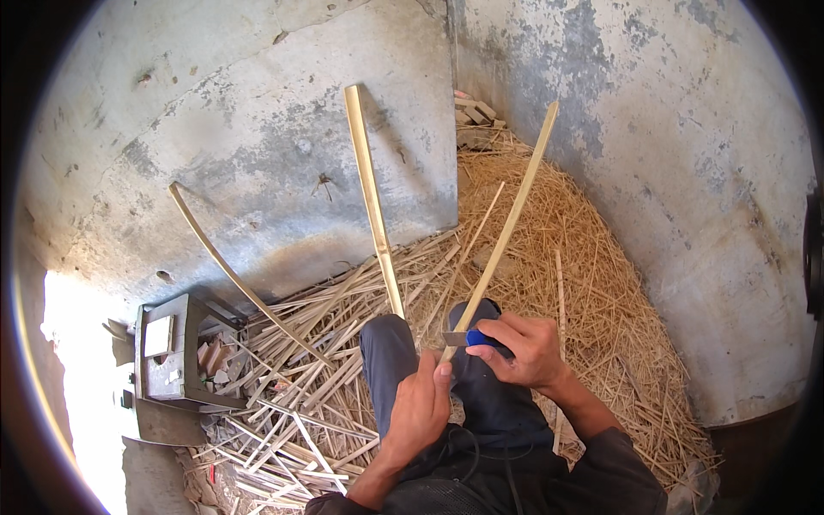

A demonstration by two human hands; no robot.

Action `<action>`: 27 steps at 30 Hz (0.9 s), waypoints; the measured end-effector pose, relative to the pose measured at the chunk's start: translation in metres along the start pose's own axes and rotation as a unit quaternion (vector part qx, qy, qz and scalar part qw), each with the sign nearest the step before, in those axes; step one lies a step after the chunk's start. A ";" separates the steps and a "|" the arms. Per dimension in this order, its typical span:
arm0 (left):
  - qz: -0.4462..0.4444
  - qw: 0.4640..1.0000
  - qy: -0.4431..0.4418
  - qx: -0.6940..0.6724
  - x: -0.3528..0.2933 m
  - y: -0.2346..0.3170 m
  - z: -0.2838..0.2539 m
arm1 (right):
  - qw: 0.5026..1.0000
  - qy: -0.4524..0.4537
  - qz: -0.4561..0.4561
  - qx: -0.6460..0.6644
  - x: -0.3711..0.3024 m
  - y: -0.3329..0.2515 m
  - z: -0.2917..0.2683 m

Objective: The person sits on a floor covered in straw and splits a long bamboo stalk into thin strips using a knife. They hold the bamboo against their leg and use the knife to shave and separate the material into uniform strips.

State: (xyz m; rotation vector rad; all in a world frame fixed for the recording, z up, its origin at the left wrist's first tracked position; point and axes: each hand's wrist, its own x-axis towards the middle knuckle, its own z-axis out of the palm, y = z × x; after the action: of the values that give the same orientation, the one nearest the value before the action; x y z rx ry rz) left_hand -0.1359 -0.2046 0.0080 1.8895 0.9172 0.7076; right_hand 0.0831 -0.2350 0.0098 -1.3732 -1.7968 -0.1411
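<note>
A long pale bamboo strip [512,211] slants up and away from between my knees. My left hand [421,402] pinches its near end between thumb and fingers. Wrapped round the blue handle of a knife [455,338], my right hand [530,350] holds the short, broad blade across the strip just beyond my left fingertips. The blade touches or nearly touches the bamboo. Beside my left knee, a wider split bamboo piece [371,190] stands upright toward the wall.
Loose bamboo strips [300,378] cover the floor at left, and straw-like shavings [592,283] heap up at right. One curved strip [225,266] sticks up at left. A wooden stool-like frame [176,348] lies near rubble. Worn plaster walls [232,154] enclose the space; bricks [476,112] sit in the far corner.
</note>
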 end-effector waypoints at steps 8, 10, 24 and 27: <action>-0.013 0.999 0.005 0.035 -0.005 -0.005 0.001 | 0.997 0.076 0.017 -0.010 0.005 0.015 0.002; -0.027 0.999 -0.010 0.044 -0.016 -0.012 0.002 | 0.991 0.109 0.073 -0.027 0.016 0.036 -0.011; -0.055 0.996 0.013 0.069 -0.033 -0.049 -0.006 | 0.966 0.159 0.203 0.012 0.019 0.098 -0.038; -0.030 0.998 0.041 0.037 -0.014 -0.032 -0.004 | 0.991 0.088 0.069 0.074 -0.003 0.051 0.004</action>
State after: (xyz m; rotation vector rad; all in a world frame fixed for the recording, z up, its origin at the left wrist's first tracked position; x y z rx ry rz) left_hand -0.1568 -0.2037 -0.0201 1.9019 1.0602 0.7274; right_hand 0.1235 -0.2149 -0.0140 -1.3309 -1.5310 -0.0521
